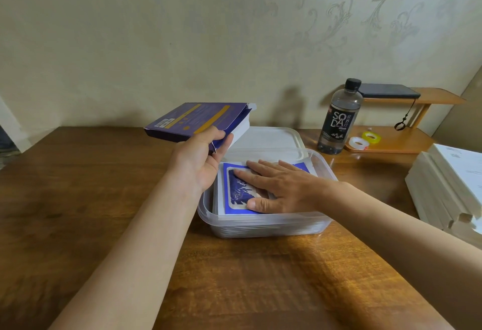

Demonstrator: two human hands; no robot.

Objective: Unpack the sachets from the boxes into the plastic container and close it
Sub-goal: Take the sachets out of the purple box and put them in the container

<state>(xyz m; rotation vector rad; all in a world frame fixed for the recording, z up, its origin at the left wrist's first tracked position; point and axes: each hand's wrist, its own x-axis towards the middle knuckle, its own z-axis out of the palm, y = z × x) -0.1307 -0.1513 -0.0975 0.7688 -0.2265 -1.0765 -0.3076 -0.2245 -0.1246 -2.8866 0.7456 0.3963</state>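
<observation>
A clear plastic container (263,225) stands on the wooden table, holding a stack of blue-and-white sachets (236,189). My right hand (279,189) lies flat on the top sachet, fingers straight. My left hand (200,157) grips a purple and yellow box (193,118) by its open end and holds it tilted in the air over the container's left rear corner. The container's clear lid (271,139) lies just behind the container.
A soda bottle (339,118) stands at the back right beside two tape rolls (363,140) on a low wooden shelf (396,142). A dark phone (388,91) lies on the shelf's upper tier. White boxes (448,186) are stacked at the right edge.
</observation>
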